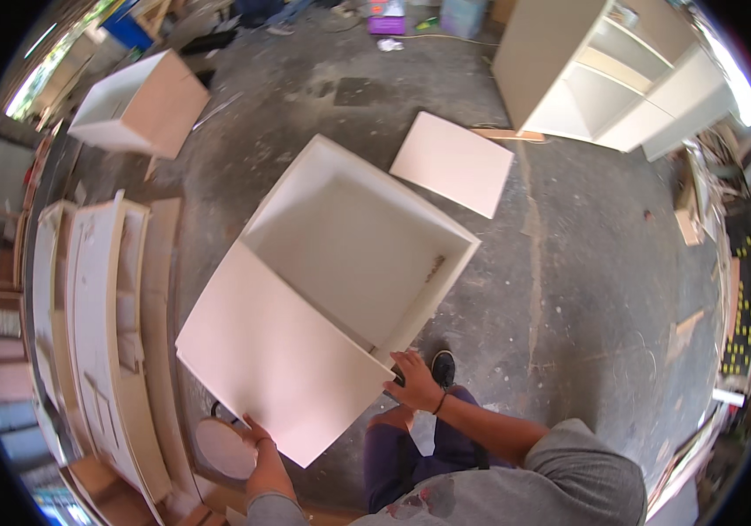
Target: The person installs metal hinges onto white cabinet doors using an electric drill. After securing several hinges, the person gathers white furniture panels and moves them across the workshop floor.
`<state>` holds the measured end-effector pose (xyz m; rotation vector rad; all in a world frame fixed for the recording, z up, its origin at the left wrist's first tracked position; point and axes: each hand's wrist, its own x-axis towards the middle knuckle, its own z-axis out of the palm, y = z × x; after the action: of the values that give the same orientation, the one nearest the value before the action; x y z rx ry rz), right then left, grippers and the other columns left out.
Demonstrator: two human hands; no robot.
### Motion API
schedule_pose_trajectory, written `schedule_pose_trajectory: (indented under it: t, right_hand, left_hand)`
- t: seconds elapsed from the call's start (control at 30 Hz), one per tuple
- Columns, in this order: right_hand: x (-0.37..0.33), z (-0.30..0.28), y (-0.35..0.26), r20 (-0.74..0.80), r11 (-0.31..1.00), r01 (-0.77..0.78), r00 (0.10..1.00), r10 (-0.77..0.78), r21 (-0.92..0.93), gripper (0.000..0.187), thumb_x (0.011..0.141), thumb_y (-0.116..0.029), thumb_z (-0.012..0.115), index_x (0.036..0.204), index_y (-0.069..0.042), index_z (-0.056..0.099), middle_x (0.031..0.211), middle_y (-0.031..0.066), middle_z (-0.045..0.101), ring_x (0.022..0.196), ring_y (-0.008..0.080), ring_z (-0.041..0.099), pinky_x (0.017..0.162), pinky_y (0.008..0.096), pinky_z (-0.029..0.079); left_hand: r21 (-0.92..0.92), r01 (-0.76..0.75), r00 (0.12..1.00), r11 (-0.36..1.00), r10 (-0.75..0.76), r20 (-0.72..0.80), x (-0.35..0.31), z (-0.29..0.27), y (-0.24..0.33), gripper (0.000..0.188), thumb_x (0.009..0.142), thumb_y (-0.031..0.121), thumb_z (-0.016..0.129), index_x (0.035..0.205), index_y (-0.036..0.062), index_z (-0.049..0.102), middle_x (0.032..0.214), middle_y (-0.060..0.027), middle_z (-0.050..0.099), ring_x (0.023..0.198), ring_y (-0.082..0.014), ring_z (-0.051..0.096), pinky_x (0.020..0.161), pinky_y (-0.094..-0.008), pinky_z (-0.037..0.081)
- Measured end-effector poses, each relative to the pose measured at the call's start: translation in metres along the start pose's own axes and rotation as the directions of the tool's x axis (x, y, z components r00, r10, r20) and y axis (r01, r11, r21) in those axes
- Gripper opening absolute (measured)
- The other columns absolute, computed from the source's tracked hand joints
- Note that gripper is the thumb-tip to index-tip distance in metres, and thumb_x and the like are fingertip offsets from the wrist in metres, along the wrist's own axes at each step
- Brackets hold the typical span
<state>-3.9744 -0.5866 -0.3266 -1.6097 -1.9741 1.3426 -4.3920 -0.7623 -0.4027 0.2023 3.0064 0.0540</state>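
A large white panel [283, 351] lies at an angle over the near left part of an open white cabinet box [362, 237]. The far right part of the box stays uncovered and shows its inside. My left hand [257, 432] is closed on the panel's near left edge, some fingers hidden by it. At the panel's right corner, beside the box's near wall, my right hand [414, 384] grips the edge with its fingers bent over it. Small reddish-brown marks show on the box's inner right wall. Below my left hand stands a round stool [225, 447].
A loose white board [453, 162] lies on the floor beyond the box. A tall white cabinet [603, 79] stands at the far right, another white box [143, 103] at the far left. Long white cabinet pieces [99, 324] line the left; scrap wood [691, 210] lies along the right.
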Motion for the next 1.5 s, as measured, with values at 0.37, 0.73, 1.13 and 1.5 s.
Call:
schedule_pose_trajectory:
  t: [0.37, 0.73, 1.13, 1.5]
  right_hand:
    - [-0.023, -0.199, 0.162, -0.556, 0.904, -0.362, 0.714, 0.425, 0.227, 0.022, 0.079, -0.016, 0.06, 0.096, -0.002, 0.061, 0.089, 0.0125, 0.064, 0.079, 0.0188, 0.061, 0.065, 0.0282, 0.046]
    - [0.24, -0.29, 0.469, 0.037, 0.399, -0.581, 0.595, 0.803, 0.709, 0.028, 0.083, -0.024, 0.055, 0.105, -0.007, 0.057, 0.088, 0.0015, 0.062, 0.073, 0.0118, 0.058, 0.059, 0.0306, 0.046]
    - [0.501, -0.335, 0.683, -0.284, 0.685, -0.64, 0.625, 0.728, 0.347, 0.04, 0.078, -0.041, 0.06, 0.083, -0.001, 0.062, 0.066, 0.012, 0.054, 0.061, 0.0212, 0.05, 0.06, 0.0348, 0.041]
    - [0.519, -0.355, 0.635, 0.115, 0.227, -0.52, 0.544, 0.831, 0.823, 0.052, 0.074, -0.037, 0.069, 0.111, -0.005, 0.052, 0.089, 0.0039, 0.06, 0.078, 0.0153, 0.058, 0.061, 0.0306, 0.047]
  left_hand:
    - [-0.121, -0.108, 0.962, 0.987, 0.072, -0.265, -0.064, -0.054, 0.17, 0.058, 0.087, 0.049, 0.046, 0.114, -0.0014, 0.053, 0.09, -0.0196, 0.062, 0.083, -0.0316, 0.061, 0.07, -0.0379, 0.049]
    - [-0.601, -0.218, 0.864, 0.769, 0.438, 0.247, -0.339, 0.007, 0.479, 0.058, 0.082, 0.041, 0.061, 0.113, -0.0077, 0.048, 0.065, 0.0043, 0.029, 0.058, -0.0056, 0.032, 0.05, -0.0202, 0.031]
    - [-0.516, 0.054, 0.974, 0.855, 0.068, 0.215, -0.399, 0.056, 0.562, 0.046, 0.082, 0.011, 0.059, 0.117, -0.0102, 0.039, 0.105, -0.0168, 0.054, 0.089, -0.0252, 0.057, 0.078, -0.0331, 0.051]
    - [-0.297, -0.016, 0.972, 0.955, 0.085, 0.221, -0.398, 0.04, 0.568, 0.036, 0.081, 0.015, 0.063, 0.105, -0.0089, 0.05, 0.099, -0.0113, 0.057, 0.086, -0.0187, 0.055, 0.077, -0.0304, 0.047]
